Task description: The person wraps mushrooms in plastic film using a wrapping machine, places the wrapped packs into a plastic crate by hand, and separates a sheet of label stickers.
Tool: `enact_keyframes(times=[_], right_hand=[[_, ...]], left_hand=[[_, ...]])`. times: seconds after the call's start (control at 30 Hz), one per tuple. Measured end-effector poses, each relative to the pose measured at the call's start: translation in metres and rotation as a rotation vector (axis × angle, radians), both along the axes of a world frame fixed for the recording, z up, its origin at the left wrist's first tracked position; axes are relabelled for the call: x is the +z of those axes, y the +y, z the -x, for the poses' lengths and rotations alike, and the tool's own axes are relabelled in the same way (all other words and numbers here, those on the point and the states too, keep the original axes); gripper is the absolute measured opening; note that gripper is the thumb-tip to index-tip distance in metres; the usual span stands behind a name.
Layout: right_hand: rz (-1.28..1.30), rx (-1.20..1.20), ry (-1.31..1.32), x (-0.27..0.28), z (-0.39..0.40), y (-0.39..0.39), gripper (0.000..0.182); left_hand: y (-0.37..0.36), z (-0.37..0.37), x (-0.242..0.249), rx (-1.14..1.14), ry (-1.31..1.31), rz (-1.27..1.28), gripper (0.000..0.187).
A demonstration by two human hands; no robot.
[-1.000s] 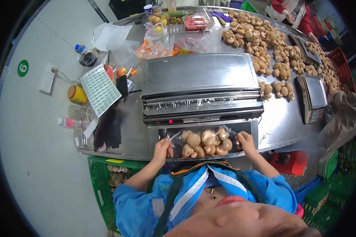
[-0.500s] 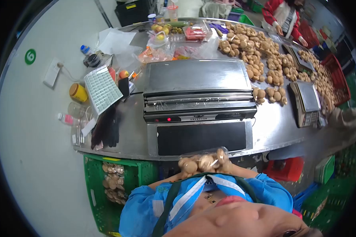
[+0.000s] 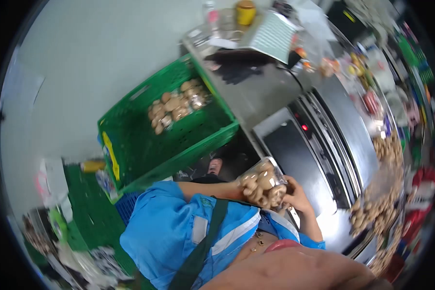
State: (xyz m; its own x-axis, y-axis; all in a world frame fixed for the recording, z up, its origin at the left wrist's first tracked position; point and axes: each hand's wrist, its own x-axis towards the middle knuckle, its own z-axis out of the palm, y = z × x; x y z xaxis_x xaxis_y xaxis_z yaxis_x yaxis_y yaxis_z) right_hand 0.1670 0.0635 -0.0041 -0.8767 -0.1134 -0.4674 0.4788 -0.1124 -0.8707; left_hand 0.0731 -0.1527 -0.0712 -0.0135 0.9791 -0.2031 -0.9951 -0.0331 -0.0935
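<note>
A clear-wrapped pack of mushrooms (image 3: 265, 183) is held tilted in front of my chest, between my two hands. My right hand (image 3: 299, 197) grips its right side, with the thumb and fingers closed on the wrap. From the left my forearm reaches to the pack's other side, where my left hand (image 3: 239, 187) supports it; most of those fingers are hidden behind the mushrooms. Beyond the pack to the left stands a green crate (image 3: 171, 164), with several wrapped mushroom packs (image 3: 174, 107) lying in its far part.
A wrapping machine (image 3: 340, 140) with a lit red light and a dark plate sits on the metal table (image 3: 249, 96), right of the crate. Loose mushrooms (image 3: 379, 212) spread at the far right. A white wall (image 3: 82, 63) borders the crate's left side.
My view has swung left, bringing the crate toward the middle and the machine to the right. The mushroom pack is still held and looks more tilted; my right hand now shows on it.
</note>
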Motion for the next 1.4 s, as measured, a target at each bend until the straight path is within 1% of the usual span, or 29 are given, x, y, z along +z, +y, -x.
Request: enact_keyframes(times=[0.07, 0.1, 0.13, 0.17, 0.2, 0.23, 0.27, 0.33, 0.47, 0.5, 0.57, 0.6, 0.67, 0.73, 0.77, 0.8, 0.83, 0.9, 0.93, 1.0, 1.03, 1.1, 1.13, 1.2, 1.23, 1.27, 1.3, 1.37, 1.4], right_hand=[[0.052, -0.150, 0.193, -0.025, 0.023, -0.022, 0.067], [-0.030, -0.230, 0.144, 0.006, 0.052, -0.063, 0.071], [-0.308, -0.052, 0.355, 0.003, 0.079, -0.097, 0.077], [-0.397, 0.130, 0.468, -0.013, 0.096, -0.134, 0.088], [-0.483, 0.277, 0.490, 0.002, 0.114, -0.178, 0.099], [-0.405, 0.368, 0.511, 0.005, 0.135, -0.208, 0.102], [-0.260, 0.463, 0.481, 0.004, 0.159, -0.228, 0.093], [-0.248, 0.465, 0.487, 0.009, 0.188, -0.249, 0.079], [-0.092, 0.209, 0.243, -0.032, 0.201, -0.255, 0.042], [-0.114, 0.186, 0.214, -0.039, 0.196, -0.255, 0.040], [-0.143, 0.157, 0.170, -0.053, 0.184, -0.259, 0.038], [-0.143, 0.157, 0.130, -0.059, 0.175, -0.261, 0.037], [-0.192, 0.135, 0.078, -0.059, 0.164, -0.266, 0.035], [-0.242, 0.055, 0.055, -0.056, 0.151, -0.266, 0.031], [-0.291, 0.043, 0.056, -0.051, 0.145, -0.262, 0.030], [-0.346, -0.002, 0.056, -0.045, 0.139, -0.256, 0.029], [-0.417, -0.070, 0.064, -0.037, 0.131, -0.247, 0.027], [-0.556, -0.191, 0.035, -0.021, 0.107, -0.219, 0.027], [-0.600, -0.285, 0.021, -0.018, 0.087, -0.202, 0.027], [-0.678, -0.567, 0.152, -0.032, 0.039, -0.163, 0.027], [-0.820, -0.674, 0.220, -0.036, 0.010, -0.139, 0.026], [-0.819, -1.040, 0.095, -0.029, -0.047, -0.092, 0.027], [-0.783, -1.194, 0.115, -0.029, -0.080, -0.062, 0.027], [-0.543, -1.517, 0.220, -0.053, -0.154, 0.011, 0.028], [-0.541, -1.638, 0.181, -0.055, -0.189, 0.047, 0.030], [-0.637, -1.677, 0.137, -0.066, -0.219, 0.082, 0.033], [-0.615, -1.700, 0.122, -0.075, -0.241, 0.115, 0.036], [-0.586, -1.706, 0.106, -0.093, -0.274, 0.184, 0.039], [-0.663, -1.664, 0.068, -0.105, -0.283, 0.215, 0.042]], left_hand=[[-0.039, 0.027, 0.016, 0.361, 0.027, 0.052, 0.064], [-0.059, 0.038, 0.025, 0.583, 0.518, 0.131, 0.064], [-0.078, 0.050, 0.034, 0.800, 0.972, 0.355, 0.065], [-0.099, 0.065, 0.037, 0.919, 1.167, 0.619, 0.064], [-0.120, 0.084, 0.038, 1.025, 1.356, 0.890, 0.063], [-0.160, 0.105, 0.019, 1.003, 1.088, 0.832, 0.064], [-0.215, 0.135, -0.011, 0.981, 0.842, 0.757, 0.066], [-0.305, 0.176, -0.065, 1.237, 0.677, 0.904, 0.068], [-0.441, 0.226, -0.135, 1.132, 0.579, 1.649, 0.080], [-0.454, 0.238, -0.156, 1.126, 0.568, 1.650, 0.080], [-0.471, 0.260, -0.208, 0.976, 0.799, 1.941, 0.089], [-0.473, 0.275, -0.243, 0.804, 0.838, 2.125, 0.093], [-0.477, 0.290, -0.264, 0.560, 0.923, 2.384, 0.087], [-0.485, 0.291, -0.271, 0.309, 1.148, 2.484, 0.071], [-0.468, 0.286, -0.215, 0.198, 1.086, 2.503, 0.056], [-0.466, 0.288, -0.215, 0.421, 1.102, 2.557, 0.046], [-0.453, 0.291, -0.195, 0.651, 1.185, 2.436, 0.043], [-0.389, 0.304, -0.115, 0.917, 1.619, 2.494, 0.040], [-0.358, 0.310, -0.088, 1.057, 1.908, 2.270, 0.036], [-0.280, 0.329, -0.075, 1.251, 1.785, 1.523, 0.028], [-0.219, 0.330, -0.059, 1.228, 1.839, 1.388, 0.028], [-0.101, 0.290, -0.018, 0.974, 1.864, 0.773, 0.019], [-0.042, 0.250, 0.008, 0.877, 1.907, 0.609, 0.017], [0.067, 0.150, 0.054, 0.764, 2.034, 0.146, 0.008], [0.114, 0.089, 0.081, 0.578, 1.985, -0.065, 0.009], [0.157, 0.037, 0.088, 0.319, 1.859, -0.195, 0.015], [0.196, -0.013, 0.091, 0.115, 1.870, -0.280, 0.027], [0.272, -0.108, 0.076, -0.080, 1.886, -0.521, 0.044], [0.312, -0.150, 0.047, -0.153, 1.785, -0.506, 0.052]])
